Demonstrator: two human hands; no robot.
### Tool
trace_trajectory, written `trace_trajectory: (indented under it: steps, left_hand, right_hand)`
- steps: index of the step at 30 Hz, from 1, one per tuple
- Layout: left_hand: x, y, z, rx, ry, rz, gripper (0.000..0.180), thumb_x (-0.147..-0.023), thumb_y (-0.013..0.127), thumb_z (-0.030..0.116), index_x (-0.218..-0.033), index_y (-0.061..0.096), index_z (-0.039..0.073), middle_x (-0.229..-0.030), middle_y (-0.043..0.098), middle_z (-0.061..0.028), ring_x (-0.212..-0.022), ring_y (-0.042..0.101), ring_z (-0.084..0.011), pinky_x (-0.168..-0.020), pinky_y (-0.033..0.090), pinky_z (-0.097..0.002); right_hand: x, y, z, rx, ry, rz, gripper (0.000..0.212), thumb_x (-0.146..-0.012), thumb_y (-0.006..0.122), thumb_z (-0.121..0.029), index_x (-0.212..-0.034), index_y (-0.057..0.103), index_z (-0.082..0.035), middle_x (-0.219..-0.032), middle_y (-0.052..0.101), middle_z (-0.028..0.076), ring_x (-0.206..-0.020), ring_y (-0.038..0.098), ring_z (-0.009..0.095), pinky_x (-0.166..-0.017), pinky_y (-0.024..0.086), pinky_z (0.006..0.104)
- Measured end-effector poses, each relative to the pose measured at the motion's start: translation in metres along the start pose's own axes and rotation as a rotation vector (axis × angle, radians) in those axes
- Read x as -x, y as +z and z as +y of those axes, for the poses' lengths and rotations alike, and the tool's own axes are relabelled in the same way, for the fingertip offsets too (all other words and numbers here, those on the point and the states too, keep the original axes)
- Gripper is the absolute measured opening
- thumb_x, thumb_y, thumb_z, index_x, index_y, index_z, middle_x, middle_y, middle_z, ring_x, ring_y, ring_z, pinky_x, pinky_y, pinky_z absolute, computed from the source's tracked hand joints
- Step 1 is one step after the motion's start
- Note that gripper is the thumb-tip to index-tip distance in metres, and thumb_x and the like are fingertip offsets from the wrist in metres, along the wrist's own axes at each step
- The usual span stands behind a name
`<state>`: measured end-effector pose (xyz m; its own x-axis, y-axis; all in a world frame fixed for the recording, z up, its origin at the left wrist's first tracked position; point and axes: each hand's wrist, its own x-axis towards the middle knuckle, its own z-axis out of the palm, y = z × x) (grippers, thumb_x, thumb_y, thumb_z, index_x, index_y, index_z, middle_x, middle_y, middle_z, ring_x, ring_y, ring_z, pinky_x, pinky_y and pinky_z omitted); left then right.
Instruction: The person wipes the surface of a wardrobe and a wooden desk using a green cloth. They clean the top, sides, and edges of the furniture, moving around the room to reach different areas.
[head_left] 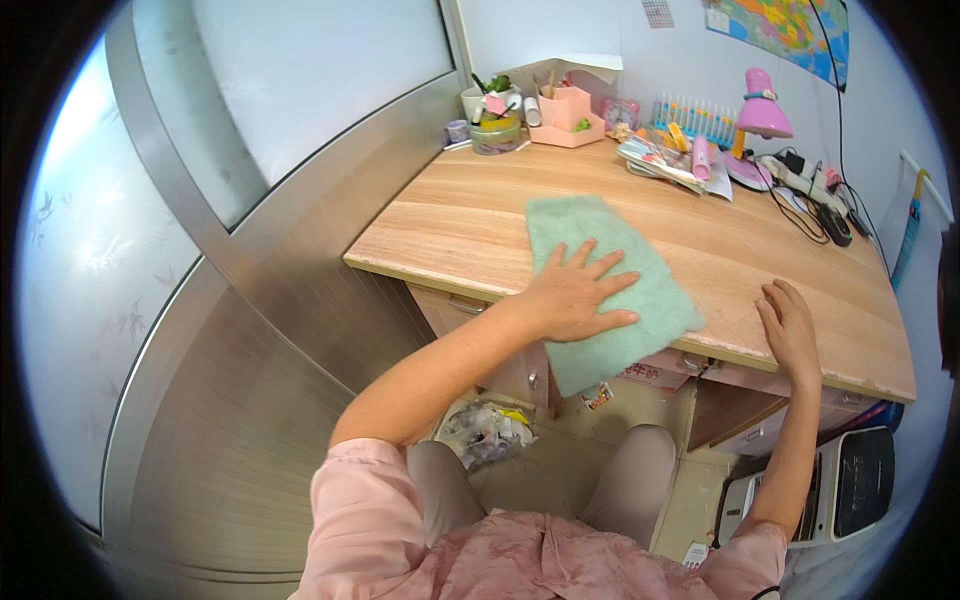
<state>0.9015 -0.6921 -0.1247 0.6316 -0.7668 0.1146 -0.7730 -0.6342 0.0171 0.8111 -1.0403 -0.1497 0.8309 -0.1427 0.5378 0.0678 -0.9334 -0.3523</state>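
My left hand (578, 300) lies flat with spread fingers on a pale green cloth (600, 235). The cloth is spread over the front part of the wooden desk (450, 220), and its near corner hangs down past the front edge. Farther right, my right hand (789, 325) rests at the desk's front edge. Its fingers point toward the back of the desk and hold nothing that I can see.
Along the desk's back stand a pink organizer (567, 118), a pink lamp (764, 115), papers (665, 162) and a power strip with black cables (800, 178). A metal-framed partition (290, 210) borders the left. Below are a plastic bag (480, 432) and a black-and-white machine (862, 480).
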Motion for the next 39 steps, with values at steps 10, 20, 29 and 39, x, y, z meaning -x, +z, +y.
trace_trajectory:
  steps: [10,20,29,39]
  left_hand:
    - [0.062,-0.002,-0.198,-0.109,-1.120,-0.005,0.068,-0.093,0.024,0.062,-0.145,0.034,0.019,-0.153,0.026,-0.0130,-0.137,0.025,-0.0441,-0.111,0.019,-0.0563]
    - [-0.067,0.027,-0.005,0.053,-0.333,0.106,0.070,-0.092,0.031,0.064,-0.142,0.039,0.016,-0.150,0.031,-0.0169,-0.136,0.026,-0.0459,-0.112,0.017,-0.0544]
    - [-0.014,0.018,-0.082,0.133,-0.471,0.663,0.038,-0.095,0.047,0.033,-0.114,0.062,0.003,-0.116,0.061,-0.0195,-0.116,0.051,-0.0369,-0.100,0.037,-0.0433]
    - [-0.010,0.035,-0.100,0.024,-0.403,0.596,0.026,-0.092,0.048,0.022,-0.103,0.063,0.003,-0.115,0.061,-0.0170,-0.113,0.053,-0.0348,-0.097,0.037,-0.0518]
  right_hand:
    - [0.000,0.002,-0.003,0.064,-0.040,0.036,0.034,-0.089,0.058,-0.028,-0.107,0.064,0.000,-0.122,0.057,0.021,-0.114,0.052,0.037,-0.098,0.040,0.0418]
    - [-0.001,0.006,0.010,0.068,-0.075,0.055,0.037,-0.090,0.057,-0.030,-0.107,0.064,0.002,-0.117,0.059,0.021,-0.110,0.053,0.038,-0.096,0.040,0.0429]
    - [-0.005,0.013,-0.053,0.029,-0.310,0.033,0.051,-0.091,0.055,-0.040,-0.128,0.053,-0.006,-0.136,0.047,0.021,-0.127,0.042,0.038,-0.107,0.032,0.0475]
    - [-0.037,0.058,-0.089,0.125,-0.232,-0.476,0.056,-0.097,0.034,-0.052,-0.140,0.043,-0.017,-0.148,0.033,0.017,-0.140,0.026,0.032,-0.115,0.022,0.0403]
